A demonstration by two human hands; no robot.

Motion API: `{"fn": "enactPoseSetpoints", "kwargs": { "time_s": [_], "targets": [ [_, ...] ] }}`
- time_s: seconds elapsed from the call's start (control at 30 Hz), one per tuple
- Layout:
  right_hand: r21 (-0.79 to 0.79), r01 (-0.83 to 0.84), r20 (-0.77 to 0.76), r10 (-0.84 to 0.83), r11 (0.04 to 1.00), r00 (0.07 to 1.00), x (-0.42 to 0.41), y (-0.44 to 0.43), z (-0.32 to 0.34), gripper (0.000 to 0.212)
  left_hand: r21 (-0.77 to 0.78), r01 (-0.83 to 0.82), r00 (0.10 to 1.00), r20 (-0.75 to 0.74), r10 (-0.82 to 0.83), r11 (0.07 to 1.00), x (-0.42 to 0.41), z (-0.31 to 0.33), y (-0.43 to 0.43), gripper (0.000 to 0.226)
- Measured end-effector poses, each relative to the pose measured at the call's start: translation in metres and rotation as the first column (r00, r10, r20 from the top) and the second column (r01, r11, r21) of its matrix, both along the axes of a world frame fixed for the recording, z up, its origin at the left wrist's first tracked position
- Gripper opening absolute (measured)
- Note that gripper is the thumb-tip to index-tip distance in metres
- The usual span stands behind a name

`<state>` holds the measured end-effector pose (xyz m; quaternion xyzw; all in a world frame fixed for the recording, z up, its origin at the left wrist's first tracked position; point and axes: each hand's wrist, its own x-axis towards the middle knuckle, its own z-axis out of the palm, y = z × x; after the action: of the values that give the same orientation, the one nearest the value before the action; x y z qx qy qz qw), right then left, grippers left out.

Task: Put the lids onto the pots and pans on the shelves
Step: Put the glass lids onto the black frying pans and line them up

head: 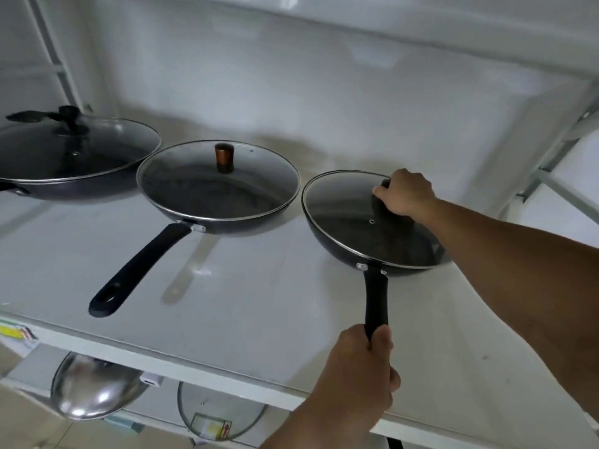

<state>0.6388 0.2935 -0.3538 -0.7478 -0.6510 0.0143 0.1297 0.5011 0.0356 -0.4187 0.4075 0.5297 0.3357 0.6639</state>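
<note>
Three dark pans stand in a row on a white shelf [259, 319], each with a glass lid on it. On the right pan [327, 236] lies a glass lid [343, 215]; my right hand [405, 196] grips its dark knob. My left hand [359, 367] holds that pan's black handle [376, 296] at the shelf's front edge. The middle pan [227, 226] carries a lid [207, 189] with a copper-brown knob [224, 157]. At the far left a large pan [64, 189] has a lid [81, 147] with a black knob.
On the shelf below, a shiny steel lid [94, 390] and a glass lid [220, 413] with a label show under the front edge. A metal rack post [551, 163] rises at the right. A yellow label [13, 332] sticks to the shelf edge at left.
</note>
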Motion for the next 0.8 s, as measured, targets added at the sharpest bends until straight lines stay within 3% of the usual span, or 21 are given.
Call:
{"fn": "enactPoseSetpoints", "kwargs": {
  "time_s": [0.47, 0.8],
  "targets": [
    [-0.023, 0.003, 0.017, -0.003, 1.0, 1.0, -0.005, 0.001, -0.003, 0.049, 0.037, -0.002, 1.0, -0.005, 0.002, 0.999, 0.001, -0.006, 0.0, 0.034],
    [-0.044, 0.079, -0.009, -0.08, 0.996, 0.997, -0.019, -0.035, 0.002, 0.062, -0.081, 0.04, 0.996, 0.078, -0.034, 0.996, -0.019, 0.004, -0.006, 0.043]
  ]
}}
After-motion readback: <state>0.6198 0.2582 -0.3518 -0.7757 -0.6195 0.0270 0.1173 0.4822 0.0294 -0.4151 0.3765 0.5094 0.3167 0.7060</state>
